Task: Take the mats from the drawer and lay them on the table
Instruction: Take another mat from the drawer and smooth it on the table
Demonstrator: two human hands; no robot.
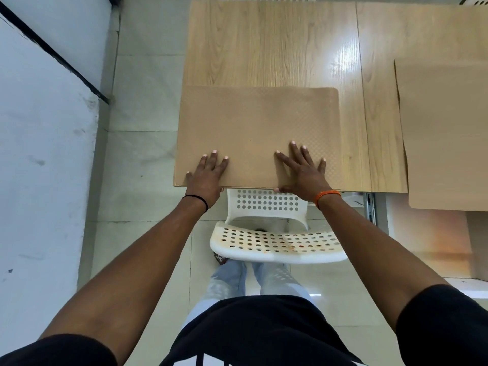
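Fingers (pixel 295 151) of the right hand (pixel 303 173) are spread wide and laid flat on a tan mat (pixel 253 128), while the thumb is tucked at the near edge of the mat, beside the table edge. Fingers (pixel 214 161) of the left hand (pixel 207 178) are held straight and closer together, pressed flat on the same mat near its near left corner; the thumb is seen at the near edge, and whether it is curled under cannot be told. A black band is worn on the left wrist and an orange band on the right.

The mat is laid flat at the near left corner of a light wooden table (pixel 277 48), its near edge lined up with the table's edge and its left edge close to the table's left side. A faint woven texture is seen on its surface. A second tan mat (pixel 446 133) is laid well apart to the right, with its near end overhanging the table edge.

A white perforated chair (pixel 274 244) is placed under the near table edge, between the two forearms. Pale floor tiles (pixel 142 154) are seen below, and a white wall (pixel 39 154) is seen at the left.
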